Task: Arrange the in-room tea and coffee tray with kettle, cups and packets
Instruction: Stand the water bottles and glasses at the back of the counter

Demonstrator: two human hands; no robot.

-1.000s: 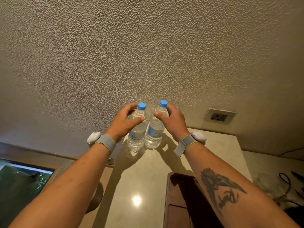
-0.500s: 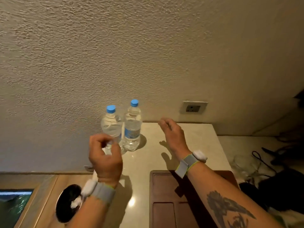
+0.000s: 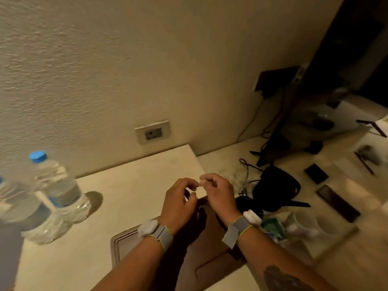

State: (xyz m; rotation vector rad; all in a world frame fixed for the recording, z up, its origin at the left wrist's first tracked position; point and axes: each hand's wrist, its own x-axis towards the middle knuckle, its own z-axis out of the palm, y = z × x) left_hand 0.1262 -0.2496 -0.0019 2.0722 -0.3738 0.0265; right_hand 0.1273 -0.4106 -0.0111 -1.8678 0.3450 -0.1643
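My left hand (image 3: pixel 178 203) and my right hand (image 3: pixel 218 194) hover close together above the far edge of the dark brown wooden tray (image 3: pixel 126 242), which lies on the pale stone counter (image 3: pixel 136 175). Their fingers are loosely curled and the fingertips nearly meet; I see nothing held in either. Two clear water bottles with blue caps, one (image 3: pixel 56 185) nearer the middle and one (image 3: pixel 16 204) at the frame's left edge, stand upright at the left by the wall. Blurred clear cups (image 3: pixel 302 225) and a green packet (image 3: pixel 273 227) sit on the lower surface to the right.
A wall socket (image 3: pixel 153 132) is set just above the counter. On the lower surface at the right lie a black bundle with cables (image 3: pixel 275 187), a dark flat remote-like bar (image 3: pixel 338 203) and a small black slab (image 3: pixel 316 173). The counter ends at a step on its right.
Both hands have let go of the bottles and drawn back together over the tray. My view has swung right, so the bottles now sit at the far left.
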